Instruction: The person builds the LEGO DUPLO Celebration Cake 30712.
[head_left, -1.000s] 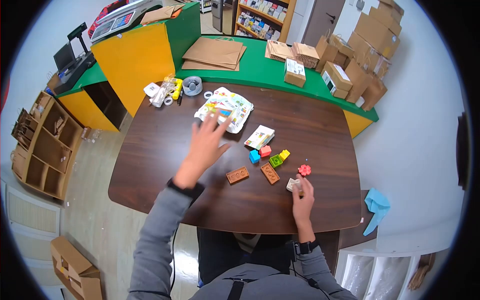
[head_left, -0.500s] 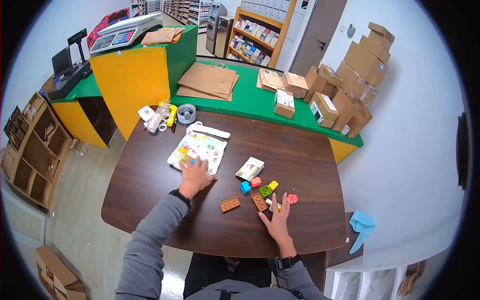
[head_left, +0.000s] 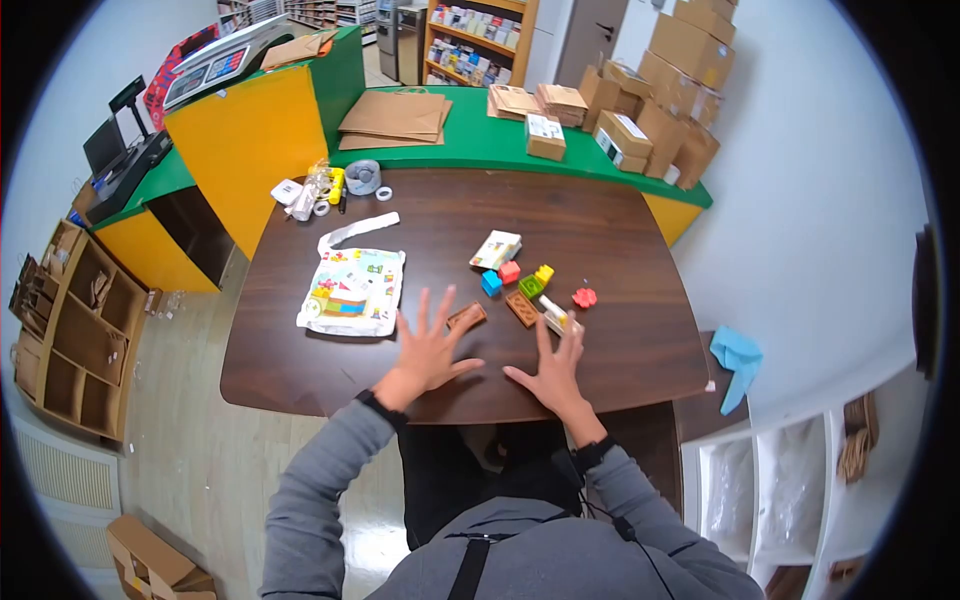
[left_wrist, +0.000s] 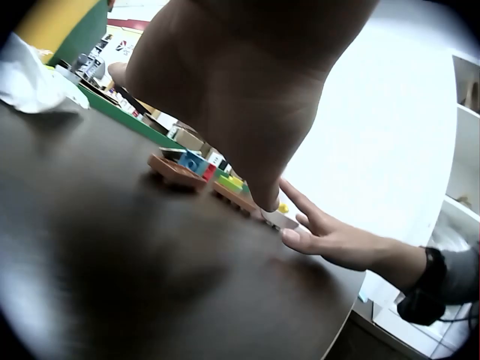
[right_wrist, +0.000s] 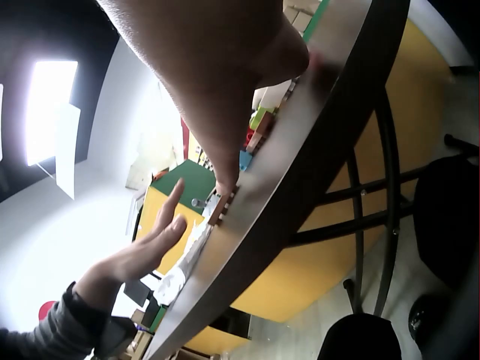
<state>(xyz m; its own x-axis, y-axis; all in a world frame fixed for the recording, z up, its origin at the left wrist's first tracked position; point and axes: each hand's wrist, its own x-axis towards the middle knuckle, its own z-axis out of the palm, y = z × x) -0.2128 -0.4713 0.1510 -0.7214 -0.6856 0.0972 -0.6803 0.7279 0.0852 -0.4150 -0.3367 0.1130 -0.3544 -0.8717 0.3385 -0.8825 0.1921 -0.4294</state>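
My left hand (head_left: 428, 352) is spread with straight fingers, its fingertips by a brown toy brick (head_left: 465, 319). My right hand (head_left: 560, 372) is also spread, its fingertips at some cream-white pieces (head_left: 557, 318) that they partly cover. Neither hand grips anything. Between and beyond the hands are a second brown brick (head_left: 521, 309), a blue brick (head_left: 491, 285), a coral brick (head_left: 509, 271), a green brick (head_left: 531, 287) and a yellow brick (head_left: 544, 273). A red flower piece (head_left: 585, 297) lies right of them. To the left lies a white printed bag (head_left: 353, 290), flat.
A small booklet (head_left: 496, 249) lies behind the bricks. Tape rolls and a grey round holder (head_left: 362, 178) stand at the table's back left. A green counter (head_left: 460, 135) with paper bags and boxes borders the far side. The table's rounded front edge (head_left: 500, 418) is close to my body.
My left hand has slid the bag leftward and nearer, let it lie, and moved right to the brown brick. My right hand has spread its fingers beside the cream-white pieces. The head view has shifted.
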